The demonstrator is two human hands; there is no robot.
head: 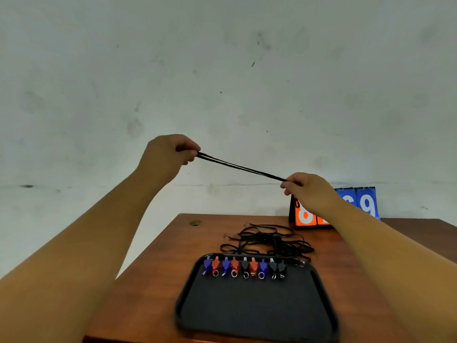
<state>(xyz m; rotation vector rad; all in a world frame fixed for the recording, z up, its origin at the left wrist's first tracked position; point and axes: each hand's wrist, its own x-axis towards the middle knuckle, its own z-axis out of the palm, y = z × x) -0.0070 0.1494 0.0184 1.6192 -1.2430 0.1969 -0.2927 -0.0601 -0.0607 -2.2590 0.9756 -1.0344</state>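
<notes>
Pinching either end of a thin black doubled cord [241, 167], the left grip [170, 154] and right grip [306, 189] hold it taut in the air above the brown wooden worktop [160, 268].

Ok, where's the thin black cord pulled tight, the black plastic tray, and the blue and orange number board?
Thin black cord [241, 167]: head view, middle of the taut stretch.
Black plastic tray [257, 308]: head view, bare floor.
Blue and orange number board [368, 204]: head view, blue 9 card.
</notes>
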